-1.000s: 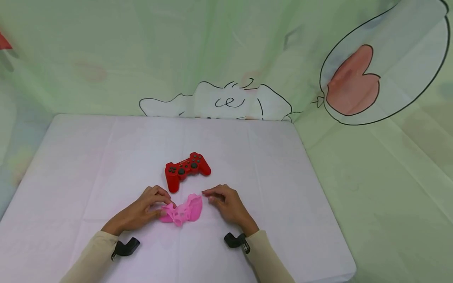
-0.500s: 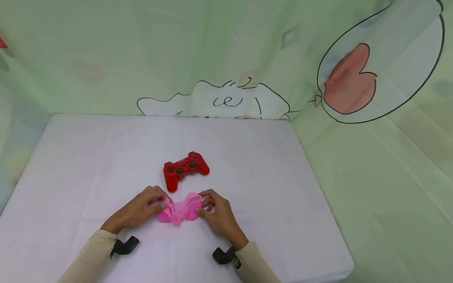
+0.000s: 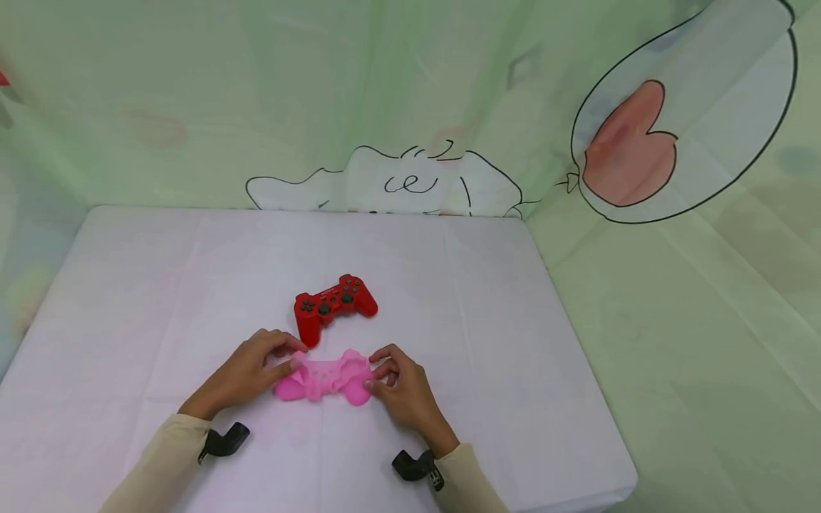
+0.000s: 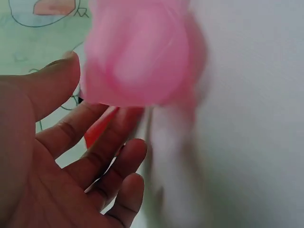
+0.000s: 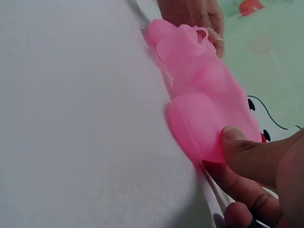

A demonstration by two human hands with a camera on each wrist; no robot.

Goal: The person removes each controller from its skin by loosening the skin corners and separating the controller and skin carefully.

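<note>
A soft pink game controller cover (image 3: 327, 377) stretches between both hands, low over the white table. My left hand (image 3: 253, 374) pinches its left end, thumb in front and fingers behind; in the left wrist view the cover's end (image 4: 142, 57) is close and blurred. My right hand (image 3: 407, 392) pinches the other end; in the right wrist view the thumb (image 5: 235, 137) lies on the cover (image 5: 204, 114) with a finger beneath it. Just beyond the cover lies a red game controller (image 3: 336, 303), buttons and sticks up, near my left fingertips.
The table (image 3: 513, 370) wears a white cloth, and its edges show at the back and right. Green drawn-on curtains (image 3: 192, 107) hang behind and beside it. Black wrist cameras (image 3: 224, 440) sit on both forearms.
My right hand was apart from the cover and has come to grip its right end. The crumpled cover has been drawn out wider and flatter. The red controller stays put.
</note>
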